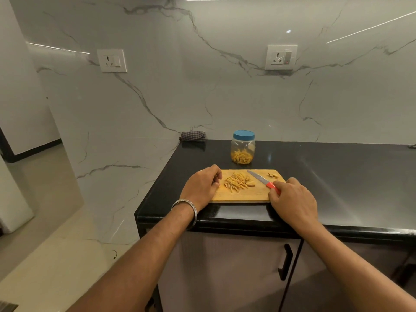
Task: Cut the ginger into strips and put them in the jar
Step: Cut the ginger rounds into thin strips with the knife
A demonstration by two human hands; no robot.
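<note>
Ginger strips (238,181) are piled mid-board (243,195) | lidded jar (243,147) is set behind | knife (263,180) is gripped by right hand (292,200) | left hand (201,188), loosely curled, holds nothing | risk: strips scattered onto counter (326,176) while jar stays lidded.

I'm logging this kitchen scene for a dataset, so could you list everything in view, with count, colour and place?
cutting board: one, wooden, counter's front edge
ginger strips: one pile, yellow, on board
knife: one, red handle, on board
jar: one, clear, blue lid on, strips inside, behind board
cloth: one, checked, against wall
sockets: two, white, on wall
counter: one, black
left hand: rests on board's left end
right hand: grip on knife handle
</note>
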